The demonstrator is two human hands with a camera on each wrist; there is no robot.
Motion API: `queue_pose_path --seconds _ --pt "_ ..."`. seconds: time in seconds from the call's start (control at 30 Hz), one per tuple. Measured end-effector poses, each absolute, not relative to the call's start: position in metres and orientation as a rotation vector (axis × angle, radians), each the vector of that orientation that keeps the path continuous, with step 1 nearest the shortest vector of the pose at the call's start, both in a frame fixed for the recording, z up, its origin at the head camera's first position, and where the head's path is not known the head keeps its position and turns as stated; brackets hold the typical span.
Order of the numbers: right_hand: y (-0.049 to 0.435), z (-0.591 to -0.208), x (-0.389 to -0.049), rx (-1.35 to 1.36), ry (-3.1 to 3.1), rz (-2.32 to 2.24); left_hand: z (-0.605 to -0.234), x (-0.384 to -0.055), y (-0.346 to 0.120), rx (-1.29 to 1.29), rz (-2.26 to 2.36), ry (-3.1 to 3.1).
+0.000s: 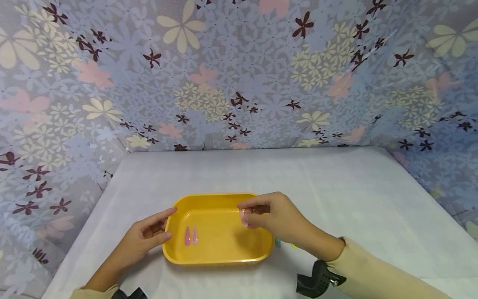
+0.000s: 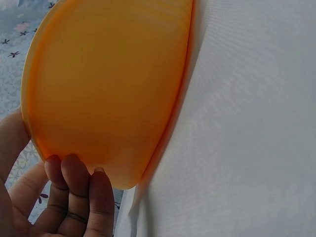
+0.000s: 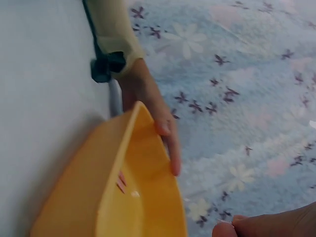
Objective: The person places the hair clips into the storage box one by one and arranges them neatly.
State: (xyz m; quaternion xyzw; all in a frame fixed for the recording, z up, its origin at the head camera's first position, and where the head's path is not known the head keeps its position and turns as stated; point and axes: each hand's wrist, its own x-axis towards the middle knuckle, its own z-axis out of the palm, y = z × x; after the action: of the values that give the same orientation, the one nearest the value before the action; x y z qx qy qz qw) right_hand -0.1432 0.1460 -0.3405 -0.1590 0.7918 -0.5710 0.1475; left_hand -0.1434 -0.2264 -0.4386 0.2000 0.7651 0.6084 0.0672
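A yellow plastic tray [image 1: 218, 261] stands on the white-covered table. Inside it, toward the left, lie two pink snap hair clips, a darker one [image 1: 187, 236] and a paler one [image 1: 195, 236], side by side. My left hand [image 1: 143, 236] holds the tray's left end, with fingertips against the outer wall in the left wrist view. Over the tray's right part, my right hand [image 1: 274, 216] pinches a pink hair clip [image 1: 243, 217] between thumb and fingers. In the right wrist view, only part of the right hand [image 3: 271, 224] shows at the lower edge.
Just right of the tray, partly hidden by the right hand and forearm, lie a teal clip [image 1: 278, 242] and a small yellow-green thing [image 1: 293, 246]. A flower-patterned cloth [image 1: 239, 83] hangs behind the white table [image 1: 336, 182] and along its sides.
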Motion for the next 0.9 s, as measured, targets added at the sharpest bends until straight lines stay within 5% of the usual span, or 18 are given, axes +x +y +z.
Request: queue_pose_path --seconds 0.9 --pt "0.075 -0.367 -0.159 -0.308 2.088 -1.659 -0.441 -0.145 -0.227 0.588 1.847 2.278"
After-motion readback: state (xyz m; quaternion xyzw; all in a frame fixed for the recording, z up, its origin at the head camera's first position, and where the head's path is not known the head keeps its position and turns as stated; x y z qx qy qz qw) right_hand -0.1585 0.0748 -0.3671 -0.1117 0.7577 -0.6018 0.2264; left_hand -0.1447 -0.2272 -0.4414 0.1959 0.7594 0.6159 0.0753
